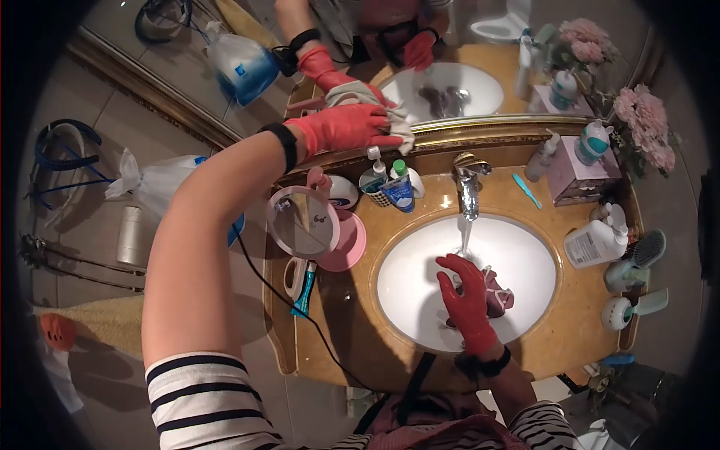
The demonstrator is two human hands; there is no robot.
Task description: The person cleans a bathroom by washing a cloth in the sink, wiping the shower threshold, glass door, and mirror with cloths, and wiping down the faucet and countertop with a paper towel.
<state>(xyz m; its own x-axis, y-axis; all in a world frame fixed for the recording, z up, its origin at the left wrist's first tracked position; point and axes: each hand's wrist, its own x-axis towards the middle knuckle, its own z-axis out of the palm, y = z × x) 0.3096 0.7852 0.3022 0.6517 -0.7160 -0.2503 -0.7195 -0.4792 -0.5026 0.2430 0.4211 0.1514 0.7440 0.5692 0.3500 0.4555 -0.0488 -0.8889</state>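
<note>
Off-white cloth (401, 133), 1 pc., head view (only view): bunched in L hand (346, 129) at lower edge of lg. wall mirror (472, 56), by gilt frame (450, 136).

Handling notes: step in hand reads as wiping the glass. Best done w/ cloth flat under the fingers, even pressure, overlapping strokes, esp. along the frame, where drips prob. collect. Forearm best kept high, clear of round pink-rimmed mirror (302, 225) & blue tube (400, 193) below. Wet glove best held over basin (401, 277), to spare tabletop (581, 300) the drips.

L hand, red-gloved: fingers pressed together & bent over cloth, gripping it; cloth edge sticks out past fingertips. Cloth appears to touch glass; amt. of pressure, can't tell.

R hand (466, 304), red-gloved: over basin, just below water (464, 237) from tap (469, 184). Fingers curved & parted, no grip seen. Dark mauve cloth (501, 295) lies in basin, partly behind hand; touching or apart, can't tell.
</note>
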